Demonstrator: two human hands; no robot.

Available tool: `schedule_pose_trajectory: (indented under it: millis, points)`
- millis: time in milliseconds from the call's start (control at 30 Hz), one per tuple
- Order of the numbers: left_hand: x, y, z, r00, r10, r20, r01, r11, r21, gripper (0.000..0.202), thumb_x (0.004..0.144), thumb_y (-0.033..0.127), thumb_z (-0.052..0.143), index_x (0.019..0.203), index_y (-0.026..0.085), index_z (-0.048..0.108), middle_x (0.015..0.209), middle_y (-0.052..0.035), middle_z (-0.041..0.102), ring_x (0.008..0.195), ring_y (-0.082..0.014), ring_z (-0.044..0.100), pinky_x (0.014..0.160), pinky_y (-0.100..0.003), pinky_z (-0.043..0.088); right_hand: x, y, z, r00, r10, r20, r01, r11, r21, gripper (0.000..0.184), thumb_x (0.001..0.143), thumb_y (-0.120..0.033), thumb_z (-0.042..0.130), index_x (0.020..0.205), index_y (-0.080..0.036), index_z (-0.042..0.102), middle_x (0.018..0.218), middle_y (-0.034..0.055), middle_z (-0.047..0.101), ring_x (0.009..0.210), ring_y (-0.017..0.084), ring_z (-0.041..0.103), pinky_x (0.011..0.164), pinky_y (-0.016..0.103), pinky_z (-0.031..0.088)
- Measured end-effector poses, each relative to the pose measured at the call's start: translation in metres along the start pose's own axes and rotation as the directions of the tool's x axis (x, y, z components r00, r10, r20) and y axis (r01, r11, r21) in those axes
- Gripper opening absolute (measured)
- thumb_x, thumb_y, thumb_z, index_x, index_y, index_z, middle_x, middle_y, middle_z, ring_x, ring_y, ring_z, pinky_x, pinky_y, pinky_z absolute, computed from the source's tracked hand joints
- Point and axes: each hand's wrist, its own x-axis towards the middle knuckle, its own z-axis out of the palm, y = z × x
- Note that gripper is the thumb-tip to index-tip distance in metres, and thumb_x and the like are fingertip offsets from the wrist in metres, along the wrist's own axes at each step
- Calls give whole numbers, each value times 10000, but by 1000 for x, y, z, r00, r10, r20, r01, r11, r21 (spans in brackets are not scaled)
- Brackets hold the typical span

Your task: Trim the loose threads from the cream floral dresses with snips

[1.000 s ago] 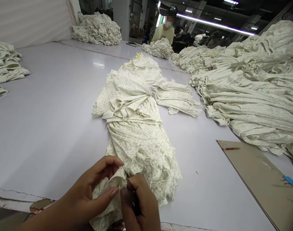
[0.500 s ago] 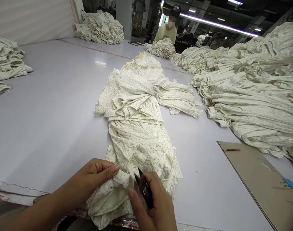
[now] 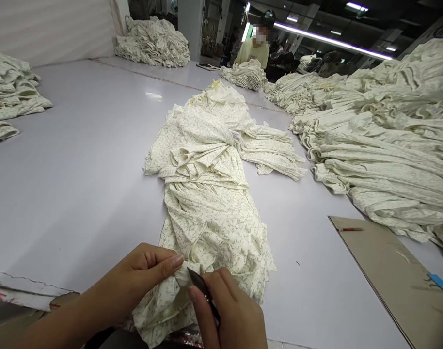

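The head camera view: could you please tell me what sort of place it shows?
Probably a clothing workshop: heaps of patterned cloth lie on a large table, and the right hand holds small snips.

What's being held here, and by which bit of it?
The left grip pinches a fold of the pale cloth near its closest end. The right grip holds the small dark scissors by the handle end, tip towards the cloth.
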Motion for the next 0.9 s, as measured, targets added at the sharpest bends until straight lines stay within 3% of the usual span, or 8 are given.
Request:
schedule_pose_trajectory:
  millis: [167, 300, 367, 467, 567, 667, 733, 900]
  points:
    - [3, -5, 3, 999, 12, 47, -11, 999, -31, 419, 885, 494, 537, 659, 143, 558, 620, 12, 490, 596, -132, 419, 585, -248, 362, 24, -5, -13, 979, 175, 102, -202, 885, 421, 315, 960, -455, 434, 758, -221, 495, 673, -27, 499, 588, 133, 487, 539, 239, 352]
    - [2, -7, 1, 991, 67, 111, -97, 953, 287, 410, 909, 484, 493, 676, 154, 567, 719, 5, 504, 682, -147, 448, 632, -251, 370, 49, 1, -6, 952, 226, 205, -303, 769, 562, 346, 982, -463, 386, 819, -205, 549, 772, -2, 574, 736, 153, 531, 619, 249, 381]
    - [3, -4, -3, 990, 137, 29, -134, 867, 480, 388, 923, 467, 462, 683, 173, 542, 703, 12, 499, 668, -149, 451, 616, -253, 360, 56, 6, 0, 949, 255, 183, -314, 774, 550, 355, 979, -479, 397, 841, -199, 567, 798, 4, 594, 752, 154, 533, 608, 250, 374]
    - [12, 4, -8, 932, 279, -232, -45, 722, 690, 318, 894, 506, 489, 794, 205, 508, 663, 34, 459, 619, -160, 434, 582, -264, 335, 58, 11, 5, 953, 266, 146, -303, 803, 514, 371, 974, -500, 398, 867, -198, 585, 796, 1, 599, 693, 144, 510, 575, 247, 366]
    - [28, 5, -6, 945, 221, -240, 10, 716, 698, 296, 833, 477, 593, 940, 222, 488, 701, 41, 502, 604, -169, 458, 568, -264, 324, 57, 11, 4, 953, 272, 136, -302, 796, 524, 370, 968, -509, 403, 857, -203, 579, 757, -7, 573, 624, 135, 471, 546, 243, 371]
    - [38, 0, 0, 946, 267, -185, -83, 750, 656, 187, 890, 385, 512, 824, 223, 446, 689, 49, 470, 587, -152, 418, 564, -261, 308, 55, 11, 1, 941, 306, 142, -332, 762, 556, 364, 970, -501, 390, 821, -211, 552, 719, -17, 528, 627, 137, 463, 571, 243, 391]
    - [37, -3, 3, 940, 303, -157, -144, 770, 622, 228, 928, 381, 451, 769, 224, 410, 669, 54, 415, 605, -146, 390, 568, -253, 315, 55, 12, 0, 942, 304, 139, -327, 749, 576, 349, 970, -489, 389, 827, -214, 548, 726, -20, 517, 655, 139, 476, 601, 243, 403]
    - [20, -8, 1, 926, 375, -42, -298, 797, 526, 273, 932, 361, 475, 718, 217, 387, 691, 48, 381, 643, -136, 365, 574, -237, 322, 54, 16, 4, 973, 188, 131, -229, 778, 585, 134, 867, -325, 595, 940, -217, 564, 850, -4, 549, 739, 151, 518, 639, 250, 419]
